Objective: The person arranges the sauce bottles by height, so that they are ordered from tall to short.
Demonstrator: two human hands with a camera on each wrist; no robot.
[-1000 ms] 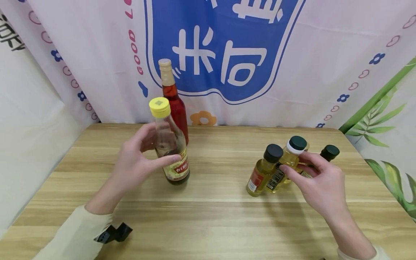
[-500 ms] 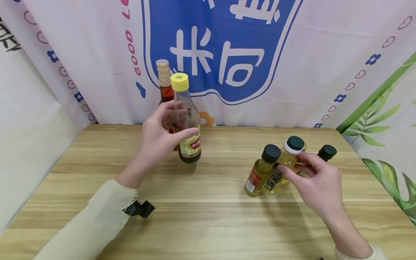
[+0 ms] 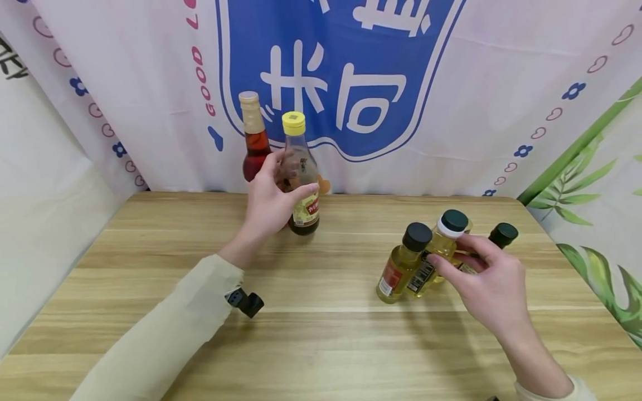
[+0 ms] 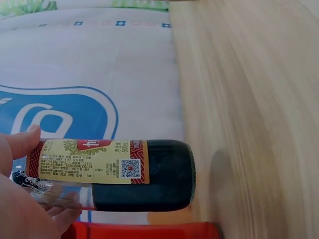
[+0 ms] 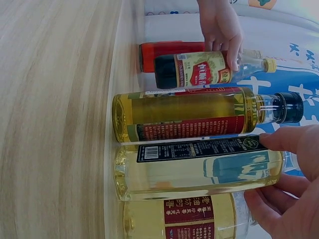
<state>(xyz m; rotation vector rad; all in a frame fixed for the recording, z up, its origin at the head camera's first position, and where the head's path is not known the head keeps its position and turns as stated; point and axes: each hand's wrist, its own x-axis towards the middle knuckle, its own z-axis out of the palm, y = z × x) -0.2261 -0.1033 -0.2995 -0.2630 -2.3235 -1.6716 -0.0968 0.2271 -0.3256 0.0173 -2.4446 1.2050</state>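
My left hand [image 3: 271, 203] grips a sauce bottle [image 3: 305, 214] with a yellow cap, a cream-and-red label and dark liquid low inside. It is upright; in the left wrist view its base [image 4: 179, 174] seems slightly off the table, apart from its shadow. Just behind it, to the left, is a tall bottle of red liquid [image 3: 257, 147], partly hidden by the hand. At the right, my right hand [image 3: 494, 284] grips the upper part of a pale yellow oil bottle [image 5: 199, 172] with a green cap, white collar and black label. That bottle appears to stand on the table.
A black-capped oil bottle [image 3: 396, 273] with a red label stands close left of the gripped one. On its other side, a dark-green-capped bottle [image 3: 503, 235] is partly behind the right hand. A printed curtain [image 3: 451, 133] hangs along the back edge of the wooden table [image 3: 311, 334].
My left hand has carried the sauce bottle rightward and back, from in front of the red bottle to beside it. My right hand keeps its place on the oil bottle.
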